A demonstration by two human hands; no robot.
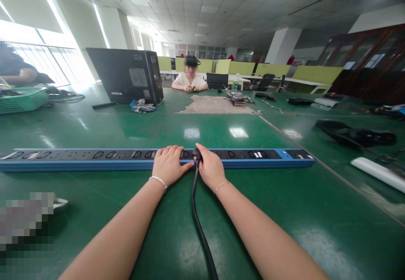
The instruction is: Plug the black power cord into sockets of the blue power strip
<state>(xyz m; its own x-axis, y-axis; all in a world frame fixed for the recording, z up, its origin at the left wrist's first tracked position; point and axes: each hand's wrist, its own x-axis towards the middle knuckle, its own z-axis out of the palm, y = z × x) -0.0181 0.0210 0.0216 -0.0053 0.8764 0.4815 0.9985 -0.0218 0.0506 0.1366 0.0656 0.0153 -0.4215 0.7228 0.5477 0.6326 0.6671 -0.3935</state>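
Across the green table lies a long blue and black power strip (253, 162) with a row of sockets. My left hand (169, 164) rests over the strip, its fingers laid across the top and the thumb along the front edge. Just right of it, my right hand (209, 164) is closed around a black plug (197, 153) at the strip's face. How deep the plug sits in a socket cannot be made out. From the plug a black power cord (195, 212) runs down toward me between my forearms.
A black computer case (126, 75) stands at the back left beside gloves (143, 106). Far left is a green basket (23, 99). On the right lie a black object (354, 134) and a white bar (378, 173). A person (190, 77) sits opposite; another is far left.
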